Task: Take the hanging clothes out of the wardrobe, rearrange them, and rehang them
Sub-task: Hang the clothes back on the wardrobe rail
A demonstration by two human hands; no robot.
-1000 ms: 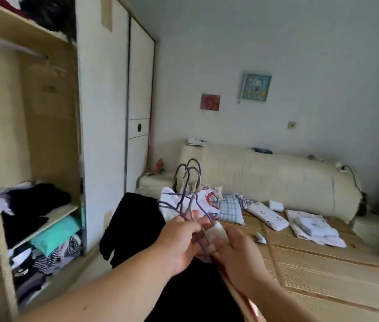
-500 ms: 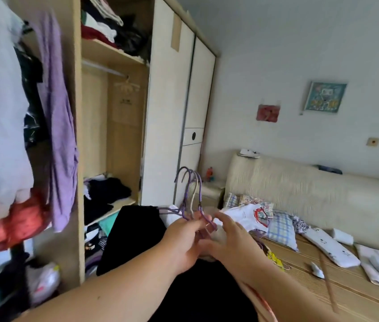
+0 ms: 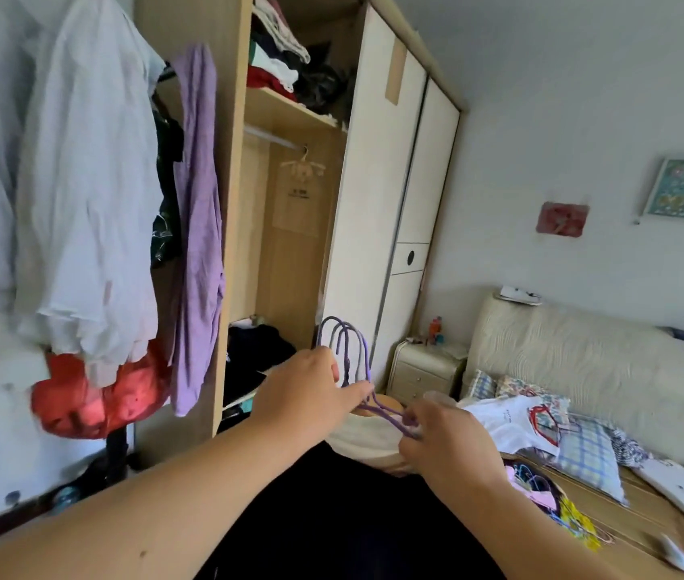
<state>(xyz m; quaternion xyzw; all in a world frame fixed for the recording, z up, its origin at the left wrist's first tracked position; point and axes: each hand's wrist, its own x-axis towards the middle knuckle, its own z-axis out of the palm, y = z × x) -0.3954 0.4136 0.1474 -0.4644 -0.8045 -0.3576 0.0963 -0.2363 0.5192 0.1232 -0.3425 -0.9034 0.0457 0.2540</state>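
Mid-frame, the left hand (image 3: 311,397) grips a bunch of purple hangers (image 3: 346,353) just under their hooks, which stand upright above the knuckles. The right hand (image 3: 451,443), just right of it, has its fingers curled in, pinching a purple wire arm of one hanger. A cream garment (image 3: 363,437) hangs between the two hands, and a black garment (image 3: 331,521) fills the lower centre beneath them. Behind, the wardrobe (image 3: 373,203) stands open, its rail (image 3: 273,138) carrying one pale bare hanger (image 3: 302,164), with folded clothes on the shelf above. At the left of the frame hang a white shirt (image 3: 89,194), a purple garment (image 3: 197,228) and, lower, a red item (image 3: 93,401). At the right, a white T-shirt (image 3: 507,420) and checked pillow (image 3: 587,450) lie on the bed (image 3: 641,508), near a nightstand (image 3: 419,372).
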